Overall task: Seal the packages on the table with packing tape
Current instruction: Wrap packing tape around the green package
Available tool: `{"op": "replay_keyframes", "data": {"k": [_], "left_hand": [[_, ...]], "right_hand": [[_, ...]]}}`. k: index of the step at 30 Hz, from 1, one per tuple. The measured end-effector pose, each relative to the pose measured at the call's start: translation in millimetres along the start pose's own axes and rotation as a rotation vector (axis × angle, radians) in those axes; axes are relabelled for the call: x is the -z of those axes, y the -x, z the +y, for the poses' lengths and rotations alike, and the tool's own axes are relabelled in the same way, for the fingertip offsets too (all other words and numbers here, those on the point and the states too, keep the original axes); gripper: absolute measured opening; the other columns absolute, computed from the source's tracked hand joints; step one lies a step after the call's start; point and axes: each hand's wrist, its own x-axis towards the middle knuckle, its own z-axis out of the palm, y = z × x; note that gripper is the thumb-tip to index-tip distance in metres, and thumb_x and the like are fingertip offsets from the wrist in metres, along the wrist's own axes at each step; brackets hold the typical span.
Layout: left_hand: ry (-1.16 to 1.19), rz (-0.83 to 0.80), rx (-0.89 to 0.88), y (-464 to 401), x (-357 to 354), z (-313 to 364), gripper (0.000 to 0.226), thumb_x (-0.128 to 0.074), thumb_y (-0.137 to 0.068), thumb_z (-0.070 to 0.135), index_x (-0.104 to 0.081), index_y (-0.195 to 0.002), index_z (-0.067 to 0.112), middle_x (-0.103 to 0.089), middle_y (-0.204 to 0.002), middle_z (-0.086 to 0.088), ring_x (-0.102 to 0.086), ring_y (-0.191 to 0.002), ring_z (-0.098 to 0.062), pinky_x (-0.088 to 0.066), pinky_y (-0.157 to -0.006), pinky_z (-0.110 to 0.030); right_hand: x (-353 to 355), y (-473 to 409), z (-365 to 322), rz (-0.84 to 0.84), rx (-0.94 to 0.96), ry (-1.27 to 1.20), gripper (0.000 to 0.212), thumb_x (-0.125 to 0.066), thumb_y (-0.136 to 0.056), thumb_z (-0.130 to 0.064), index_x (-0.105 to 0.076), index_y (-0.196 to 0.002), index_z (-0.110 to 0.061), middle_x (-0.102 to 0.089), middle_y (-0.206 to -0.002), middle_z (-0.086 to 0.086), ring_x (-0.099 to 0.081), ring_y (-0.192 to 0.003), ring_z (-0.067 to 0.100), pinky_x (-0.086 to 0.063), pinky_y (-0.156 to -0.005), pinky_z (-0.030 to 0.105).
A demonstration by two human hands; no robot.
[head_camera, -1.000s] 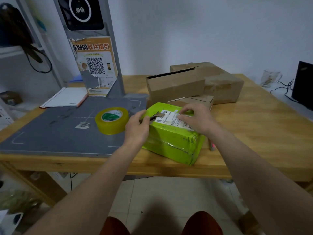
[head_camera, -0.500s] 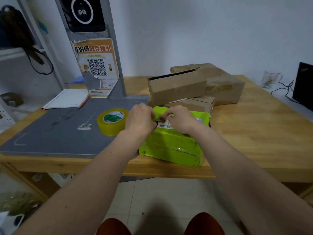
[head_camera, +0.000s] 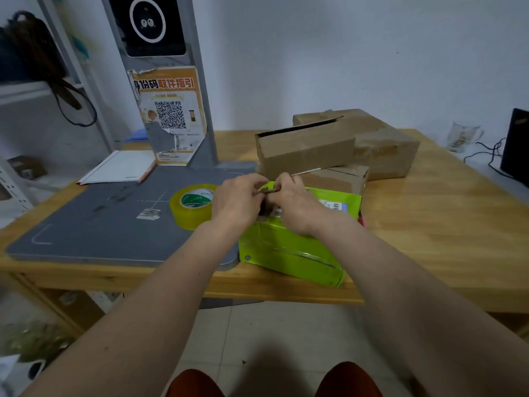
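While both hands [head_camera: 239, 200] [head_camera: 292, 204] pinch brown strip [head_camera: 269, 191], green package [head_camera: 289, 253] label [head_camera: 333, 204] unreadable

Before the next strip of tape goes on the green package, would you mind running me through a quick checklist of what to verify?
1. Green package fully on the table: not ok, its near corner overhangs the front edge.
2. Tape roll within reach: ok, it lies flat on the grey mat, just beside the left hand.
3. Hands free to fetch the roll: not ok, the left hand and right hand both pinch a small dark piece over the package.
4. What that piece is: cannot tell.
5. Shipping label left uncovered: ok, partly visible.
6. Cardboard boxes sealed: not ok, the front one stands open on top.
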Motion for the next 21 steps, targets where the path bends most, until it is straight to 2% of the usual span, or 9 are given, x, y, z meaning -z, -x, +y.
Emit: {"op": "replay_keyframes", "data": {"k": [1,3,6,9,12,15,18,21], "left_hand": [[-0.081,-0.027,-0.049,0.6,-1.0,2.1,0.037,-0.062,-0.090,0.017,-0.065,-0.121,0.038,-0.068,-0.110,-0.001,-0.061,-0.105,-0.027,-0.043,-0.072,-0.036],[-0.218,-0.093,-0.119,0.4,-1.9,8.0,0.042,-0.067,-0.082,0.012,-0.066,-0.115,0.038,-0.059,-0.102,-0.001,-0.058,-0.105,-0.030,-0.033,-0.066,-0.036],[-0.296,-0.077,-0.133,-0.6,-3.7,12.9,0.027,-0.071,-0.077,0.012,-0.065,-0.096,0.029,-0.046,-0.088,0.002,-0.059,-0.099,-0.030,-0.029,-0.065,-0.033],[-0.291,-0.007,-0.160,-0.4,-7.9,10.9,0.016,-0.068,-0.081,0.014,-0.067,-0.092,0.026,-0.058,-0.091,-0.002,-0.060,-0.094,-0.030,-0.030,-0.064,-0.033],[-0.294,0.001,-0.247,-0.9,-4.5,5.7,0.015,-0.068,-0.081,0.014,-0.071,-0.090,0.025,-0.068,-0.091,-0.004,-0.062,-0.089,-0.031,-0.030,-0.064,-0.032],[-0.320,-0.100,-0.346,-3.3,3.9,-1.7,0.013,-0.065,-0.083,0.018,-0.074,-0.088,0.024,-0.068,-0.087,-0.004,-0.061,-0.085,-0.030,-0.030,-0.063,-0.031],[-0.340,-0.217,-0.386,-6.9,9.1,-2.9,0.015,-0.062,-0.088,0.017,-0.076,-0.093,0.022,-0.062,-0.097,-0.006,-0.058,-0.092,-0.028,-0.031,-0.065,-0.031],[-0.383,-0.303,-0.409,-9.2,9.6,-0.6,0.015,-0.060,-0.092,0.018,-0.074,-0.097,0.014,-0.056,-0.106,-0.008,-0.054,-0.100,-0.029,-0.041,-0.071,-0.039]], "right_hand": [[-0.2,0.9,0.4,0.026,0.001,-0.026,0.040,-0.044,-0.085,0.005,-0.066,-0.113,-0.014,-0.035,-0.125,0.012,-0.034,-0.116,0.032,-0.039,-0.087,0.038],[-1.6,4.0,1.1,0.085,-0.002,-0.094,0.038,-0.043,-0.082,0.010,-0.068,-0.106,-0.006,-0.037,-0.126,0.014,-0.036,-0.115,0.033,-0.040,-0.093,0.041],[-3.3,6.4,2.0,0.132,0.009,-0.134,0.035,-0.046,-0.079,0.013,-0.070,-0.098,-0.004,-0.038,-0.127,0.015,-0.036,-0.116,0.032,-0.040,-0.094,0.039],[-4.4,6.3,4.2,0.136,0.018,-0.134,0.029,-0.049,-0.080,0.012,-0.070,-0.094,-0.001,-0.039,-0.125,0.016,-0.037,-0.117,0.031,-0.039,-0.095,0.038],[-4.7,4.9,5.1,0.138,-0.046,-0.208,0.022,-0.049,-0.082,0.005,-0.063,-0.097,0.000,-0.042,-0.121,0.013,-0.041,-0.112,0.027,-0.040,-0.089,0.035],[-6.2,3.9,6.6,0.134,-0.022,-0.185,0.019,-0.053,-0.082,0.003,-0.066,-0.096,-0.001,-0.046,-0.117,0.012,-0.042,-0.111,0.025,-0.037,-0.081,0.028],[-6.3,5.4,7.5,0.150,-0.003,-0.182,0.018,-0.056,-0.082,0.003,-0.070,-0.093,-0.002,-0.049,-0.113,0.012,-0.045,-0.109,0.026,-0.036,-0.078,0.030],[-6.0,5.2,7.9,0.172,0.024,-0.139,0.020,-0.055,-0.083,0.007,-0.073,-0.090,-0.001,-0.052,-0.110,0.013,-0.047,-0.106,0.027,-0.033,-0.073,0.029]]}}
